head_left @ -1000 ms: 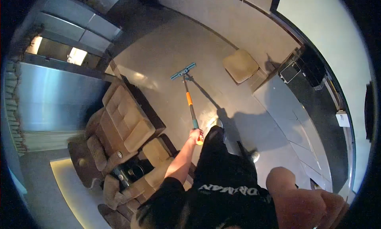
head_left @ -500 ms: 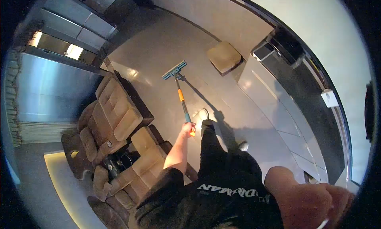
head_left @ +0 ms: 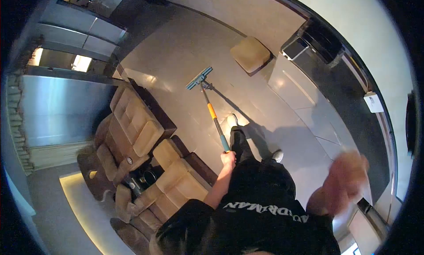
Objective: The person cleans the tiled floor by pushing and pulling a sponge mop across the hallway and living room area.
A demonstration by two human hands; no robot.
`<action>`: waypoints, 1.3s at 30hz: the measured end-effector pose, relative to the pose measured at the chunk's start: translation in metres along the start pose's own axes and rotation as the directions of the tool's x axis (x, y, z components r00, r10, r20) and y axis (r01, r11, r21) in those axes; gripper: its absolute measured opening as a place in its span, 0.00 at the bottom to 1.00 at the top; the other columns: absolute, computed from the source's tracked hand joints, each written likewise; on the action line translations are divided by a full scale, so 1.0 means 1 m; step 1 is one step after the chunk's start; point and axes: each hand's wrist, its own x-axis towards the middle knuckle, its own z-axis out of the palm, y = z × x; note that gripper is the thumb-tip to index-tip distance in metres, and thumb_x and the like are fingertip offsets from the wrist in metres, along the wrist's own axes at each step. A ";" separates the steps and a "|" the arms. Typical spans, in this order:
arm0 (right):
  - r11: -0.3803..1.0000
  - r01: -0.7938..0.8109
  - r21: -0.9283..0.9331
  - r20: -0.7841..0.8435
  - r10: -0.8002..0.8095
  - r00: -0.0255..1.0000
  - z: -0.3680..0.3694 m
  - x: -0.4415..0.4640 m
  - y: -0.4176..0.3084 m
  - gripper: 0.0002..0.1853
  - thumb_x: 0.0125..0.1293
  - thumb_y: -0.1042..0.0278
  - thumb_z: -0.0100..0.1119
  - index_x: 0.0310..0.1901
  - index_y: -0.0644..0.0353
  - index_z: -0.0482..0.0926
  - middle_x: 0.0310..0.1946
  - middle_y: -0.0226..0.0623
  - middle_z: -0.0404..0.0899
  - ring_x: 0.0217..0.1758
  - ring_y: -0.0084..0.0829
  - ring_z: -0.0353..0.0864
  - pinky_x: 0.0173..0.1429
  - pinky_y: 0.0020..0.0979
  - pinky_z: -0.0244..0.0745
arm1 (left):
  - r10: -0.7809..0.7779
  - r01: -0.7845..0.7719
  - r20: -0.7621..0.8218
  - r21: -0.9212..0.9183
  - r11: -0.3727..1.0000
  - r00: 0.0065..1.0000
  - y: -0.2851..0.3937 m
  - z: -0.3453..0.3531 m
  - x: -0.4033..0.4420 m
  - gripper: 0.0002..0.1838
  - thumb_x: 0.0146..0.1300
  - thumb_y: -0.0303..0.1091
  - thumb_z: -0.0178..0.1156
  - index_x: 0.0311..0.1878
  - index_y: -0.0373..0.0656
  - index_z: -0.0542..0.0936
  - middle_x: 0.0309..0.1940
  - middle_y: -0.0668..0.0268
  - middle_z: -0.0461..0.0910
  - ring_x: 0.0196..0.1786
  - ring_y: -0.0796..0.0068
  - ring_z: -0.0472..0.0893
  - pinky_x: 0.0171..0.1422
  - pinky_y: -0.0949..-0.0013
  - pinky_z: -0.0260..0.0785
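My left hand (head_left: 228, 157) is wrapped around the lower end of a mop handle, close to my left leg. The mop (head_left: 213, 111) has a dark pole with orange and teal sections, and it slants away across the floor. At its far end, the wide teal mop head (head_left: 199, 78) is at the grey floor (head_left: 176, 52). My right hand (head_left: 349, 175) is out to the right side, away from the mop. Motion smears its fingers, so I cannot see whether it holds anything.
Brown recliner sofas (head_left: 137, 118) stand along the left. A square tan stool (head_left: 251, 54) is ahead near the far wall. A long low cabinet (head_left: 318, 105) curves along the right, with a black box (head_left: 320, 41) on top. My shoes (head_left: 232, 120) are behind the mop head.
My left hand and the mop handle have moved right and nearer my body. The mop head appears slightly farther right. My right hand has swung upward and forward.
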 end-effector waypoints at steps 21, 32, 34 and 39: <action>0.635 -0.190 0.749 0.521 -0.387 0.761 0.402 -0.155 -0.021 0.19 0.57 0.54 0.42 0.31 0.66 0.70 0.31 0.40 0.70 0.34 0.31 0.68 0.39 0.31 0.65 | 0.260 -0.173 0.364 -0.253 0.952 0.894 0.486 -0.055 0.399 0.08 0.47 0.27 0.50 0.15 0.40 0.68 0.10 0.67 0.65 0.10 0.78 0.63 0.11 0.76 0.50; 0.457 -0.848 0.269 0.960 -0.054 0.275 0.389 -0.131 0.078 0.21 0.55 0.53 0.47 0.40 0.64 0.71 0.34 0.37 0.71 0.35 0.28 0.67 0.37 0.29 0.64 | 0.110 -0.143 0.404 0.054 0.988 0.908 0.189 -0.054 0.223 0.09 0.45 0.31 0.55 0.19 0.42 0.65 0.12 0.68 0.65 0.09 0.78 0.64 0.08 0.76 0.49; 0.430 -0.861 0.271 0.962 -0.135 0.236 0.395 -0.130 0.112 0.21 0.54 0.52 0.46 0.41 0.61 0.72 0.35 0.35 0.71 0.35 0.28 0.66 0.37 0.29 0.62 | 0.179 -0.244 0.330 0.168 0.955 0.927 0.142 -0.059 0.161 0.07 0.49 0.31 0.52 0.22 0.43 0.64 0.11 0.68 0.65 0.09 0.78 0.64 0.07 0.76 0.49; 0.437 -0.857 0.273 0.943 -0.298 0.148 0.397 -0.114 0.167 0.18 0.54 0.54 0.44 0.42 0.55 0.73 0.37 0.31 0.72 0.35 0.26 0.66 0.38 0.29 0.61 | 0.128 -0.201 0.229 0.332 0.922 0.965 0.005 -0.076 0.039 0.06 0.56 0.34 0.44 0.31 0.43 0.62 0.11 0.67 0.66 0.09 0.77 0.65 0.08 0.76 0.54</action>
